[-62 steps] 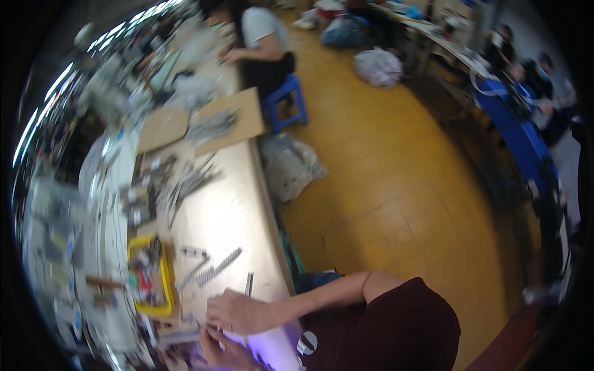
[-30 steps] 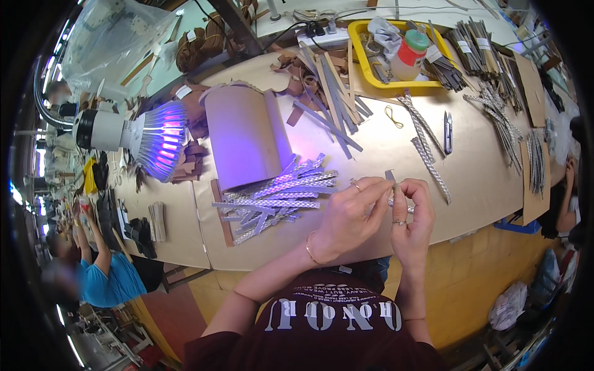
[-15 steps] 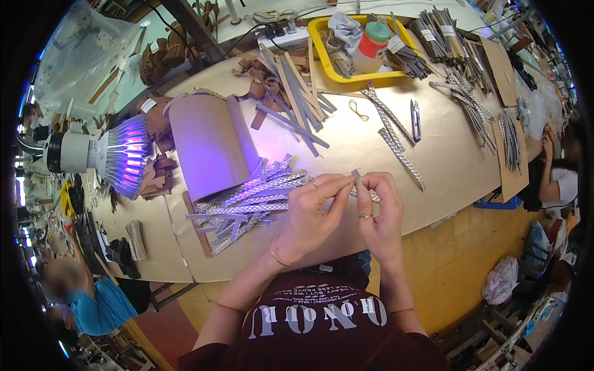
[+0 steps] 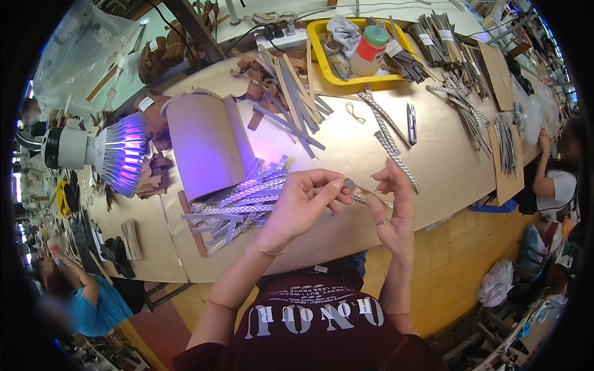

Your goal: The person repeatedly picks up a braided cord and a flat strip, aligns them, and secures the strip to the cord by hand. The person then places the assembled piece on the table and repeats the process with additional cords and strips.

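Observation:
Over the front of the table, my left hand (image 4: 306, 201) pinches a short silvery braided strap (image 4: 359, 198) near its flat grey end. My right hand (image 4: 394, 213) is just right of it, with thumb and fingers apart. The strap's far end passes close to the right thumb; whether it touches cannot be made out. A heap of similar braided straps (image 4: 266, 199) with grey ends lies left of my left hand. Beyond my right hand, more braided straps (image 4: 388, 142) lie on the table, with thread snips (image 4: 412, 125) beside them.
A lit lamp (image 4: 120, 151) and a curved brown board (image 4: 204, 145) stand at left. Loose grey and tan strips (image 4: 291, 93) lie at the back near a yellow tray (image 4: 317, 52) holding a jar (image 4: 370, 51). Strap bundles (image 4: 464, 108) lie right. Co-workers sit at both sides.
My right hand has let go of the strap's grey end, opened and moved slightly right. The left hand keeps its pinch, and the grey end now shows more plainly.

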Motion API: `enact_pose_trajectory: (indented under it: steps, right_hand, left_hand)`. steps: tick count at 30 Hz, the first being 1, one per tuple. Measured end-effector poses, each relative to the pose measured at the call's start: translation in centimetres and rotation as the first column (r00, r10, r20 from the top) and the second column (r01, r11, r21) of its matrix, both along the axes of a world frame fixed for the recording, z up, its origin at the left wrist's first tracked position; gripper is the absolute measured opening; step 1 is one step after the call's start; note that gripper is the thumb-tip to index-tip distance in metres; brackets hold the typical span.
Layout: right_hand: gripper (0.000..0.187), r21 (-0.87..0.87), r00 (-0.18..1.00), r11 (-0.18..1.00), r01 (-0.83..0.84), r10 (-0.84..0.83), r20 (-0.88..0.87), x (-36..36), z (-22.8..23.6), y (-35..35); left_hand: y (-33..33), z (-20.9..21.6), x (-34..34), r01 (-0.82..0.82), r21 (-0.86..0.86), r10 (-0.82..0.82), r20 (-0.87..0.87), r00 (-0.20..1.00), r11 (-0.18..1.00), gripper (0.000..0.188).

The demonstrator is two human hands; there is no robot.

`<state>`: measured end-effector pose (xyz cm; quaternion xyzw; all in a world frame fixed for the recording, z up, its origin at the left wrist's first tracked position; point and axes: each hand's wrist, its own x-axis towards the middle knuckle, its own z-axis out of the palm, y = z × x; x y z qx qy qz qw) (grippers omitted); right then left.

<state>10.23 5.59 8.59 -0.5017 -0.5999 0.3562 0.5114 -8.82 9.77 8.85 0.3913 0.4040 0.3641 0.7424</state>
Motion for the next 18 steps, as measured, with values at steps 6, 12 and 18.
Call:
enact_pose_trajectory:
  steps: [6, 12, 18]
  right_hand:
    - [0.032, 0.194, 0.944, 0.977, -0.093, 0.025, 0.330, 0.9, -0.2, 1.0]
    - [0.024, 0.049, 0.915, 0.996, 0.080, -0.054, -0.401, 4.7, -0.4, -1.2]
    - [0.025, 0.170, 0.709, 0.948, 0.269, -0.076, -0.701, 14.4, 0.5, -3.8]
  left_hand:
    - [0.6, 0.2, 0.3, 0.136, -0.105, -0.132, 0.049, 0.990, 0.985, 0.026]
    - [3.5, -1.0, -1.7, -0.081, -0.171, 0.119, 0.224, 0.967, 0.982, 0.022]
    - [5.2, 0.8, -8.0, -0.501, -0.077, 0.506, 0.172, 0.845, 0.862, 0.022]
